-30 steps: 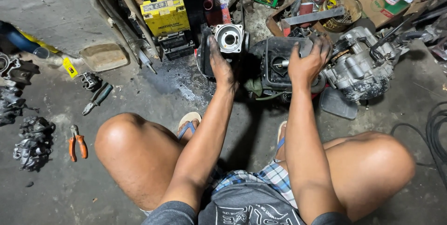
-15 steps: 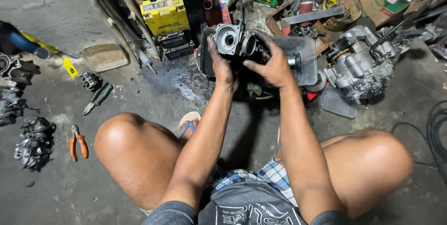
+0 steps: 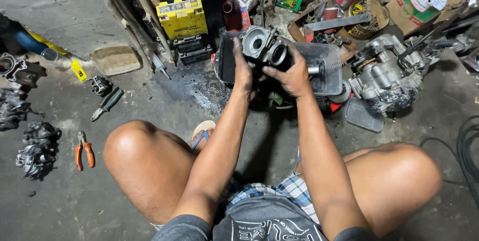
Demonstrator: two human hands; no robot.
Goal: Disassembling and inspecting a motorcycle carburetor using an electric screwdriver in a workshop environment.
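Left hand: closed around the left side of the metal engine part, fingers wrapped over its edge.
Right hand: closed on the same part from the right, thumb and fingers against its dark round opening.
Engine part: a grey casting with two round ports, held up off the floor between both hands, above the clear plastic tray, toward the far middle of the floor.
Step in hand: the part appears to be turned and inspected in a two-handed grip.
Next move calls for: by judgement, a firm hold with both hands and a free spot to set the part down.
Around: engine block just right of the tray; yellow battery at the far edge; orange-handled pliers and loose castings at the left edge.
In the way: the tray, spring and engine block crowd the floor under the hands.
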